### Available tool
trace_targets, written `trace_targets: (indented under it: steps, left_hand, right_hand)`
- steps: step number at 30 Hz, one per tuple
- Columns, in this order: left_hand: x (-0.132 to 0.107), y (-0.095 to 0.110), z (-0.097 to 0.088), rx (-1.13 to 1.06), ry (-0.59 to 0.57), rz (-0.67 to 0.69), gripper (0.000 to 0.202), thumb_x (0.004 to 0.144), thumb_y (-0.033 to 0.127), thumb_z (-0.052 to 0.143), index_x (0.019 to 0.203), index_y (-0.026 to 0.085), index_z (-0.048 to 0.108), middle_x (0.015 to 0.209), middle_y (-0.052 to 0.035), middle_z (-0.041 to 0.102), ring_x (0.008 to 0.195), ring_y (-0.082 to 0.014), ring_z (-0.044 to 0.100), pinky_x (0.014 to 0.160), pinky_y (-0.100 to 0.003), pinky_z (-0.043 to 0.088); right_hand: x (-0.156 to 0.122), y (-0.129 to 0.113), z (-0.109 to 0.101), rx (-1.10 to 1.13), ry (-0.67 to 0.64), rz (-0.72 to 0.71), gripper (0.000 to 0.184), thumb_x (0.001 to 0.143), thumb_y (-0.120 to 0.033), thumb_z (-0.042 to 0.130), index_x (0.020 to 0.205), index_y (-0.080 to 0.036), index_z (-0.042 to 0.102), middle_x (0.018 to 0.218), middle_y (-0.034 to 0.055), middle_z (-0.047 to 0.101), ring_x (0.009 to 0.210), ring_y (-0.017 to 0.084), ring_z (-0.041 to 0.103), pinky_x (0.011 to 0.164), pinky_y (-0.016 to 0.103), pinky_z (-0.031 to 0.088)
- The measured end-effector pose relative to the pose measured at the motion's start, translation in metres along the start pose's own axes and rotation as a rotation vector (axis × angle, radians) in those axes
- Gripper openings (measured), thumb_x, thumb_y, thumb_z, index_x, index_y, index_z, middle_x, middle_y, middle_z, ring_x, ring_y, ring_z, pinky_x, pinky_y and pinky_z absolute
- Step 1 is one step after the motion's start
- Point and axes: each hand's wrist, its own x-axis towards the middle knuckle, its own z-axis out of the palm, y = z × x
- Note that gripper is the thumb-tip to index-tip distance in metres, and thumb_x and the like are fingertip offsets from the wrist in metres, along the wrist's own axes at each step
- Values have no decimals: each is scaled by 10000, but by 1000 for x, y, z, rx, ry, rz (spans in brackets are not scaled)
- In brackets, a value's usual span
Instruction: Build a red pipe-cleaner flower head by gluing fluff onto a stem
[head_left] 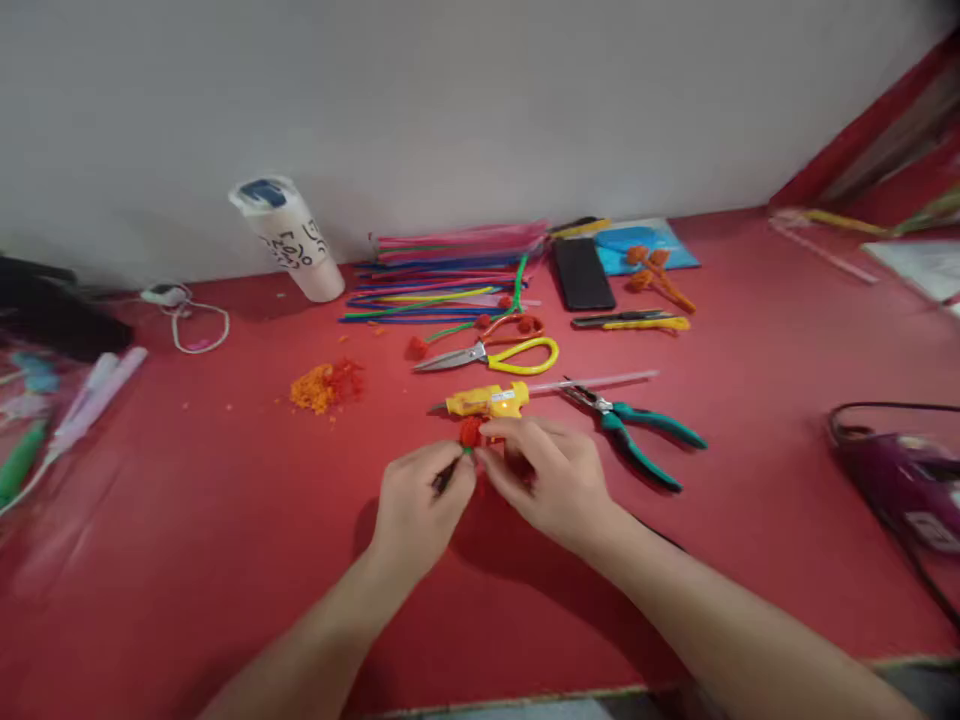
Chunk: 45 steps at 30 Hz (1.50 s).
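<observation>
Between my two hands is a small fuzzy red ball (pixel 470 432) with a bit of green stem under it. My left hand (pixel 421 492) pinches at the green stem. Beside the ball, my right hand (pixel 551 470) has its thumb and forefinger pressed together against its right side. Just beyond lies a yellow glue gun (pixel 487 401) with a clear glue stick (pixel 600 382) in its back. Farther off are scissors with yellow handles (pixel 525 356), and pliers with teal grips (pixel 645 435) rest to the right.
Orange and red fuzz clippings (pixel 319 387) lie left of the hands. Colourful pipe cleaners (pixel 450 270) are piled by the wall, near a white tumbler (pixel 292 240), a black phone (pixel 583 272), a utility knife (pixel 634 321) and an orange pipe-cleaner piece (pixel 660 275). A purple corded device (pixel 904 485) sits right.
</observation>
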Motion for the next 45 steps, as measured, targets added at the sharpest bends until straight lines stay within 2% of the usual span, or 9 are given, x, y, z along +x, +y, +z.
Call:
trace_targets:
  steps: [7, 33, 45]
  left_hand:
    - [0, 1, 1, 18, 8, 14, 271, 806, 136, 452, 551, 183, 370, 525, 73, 295, 490, -68, 293, 482, -187, 253]
    - [2, 1, 1, 6, 8, 11, 270, 802, 139, 445, 560, 192, 337, 519, 73, 290, 482, -70, 288, 478, -191, 250]
    - [0, -3, 3, -22, -34, -89, 263, 801, 186, 412, 554, 197, 323, 527, 66, 270, 493, -82, 278, 478, -207, 242]
  right_hand:
    - [4, -1, 0, -11, 2, 4, 88, 859, -168, 547, 944, -175, 571, 730, 25, 697, 584, 118, 615, 503, 213, 418]
    - [4, -1, 2, -41, 10, 0, 89, 863, -170, 536, 935, -160, 587, 654, 15, 664, 529, 116, 568, 508, 221, 415]
    - [5, 0, 3, -40, 14, -36, 101, 857, -155, 535, 949, -155, 578, 618, 4, 644, 498, 117, 546, 500, 225, 410]
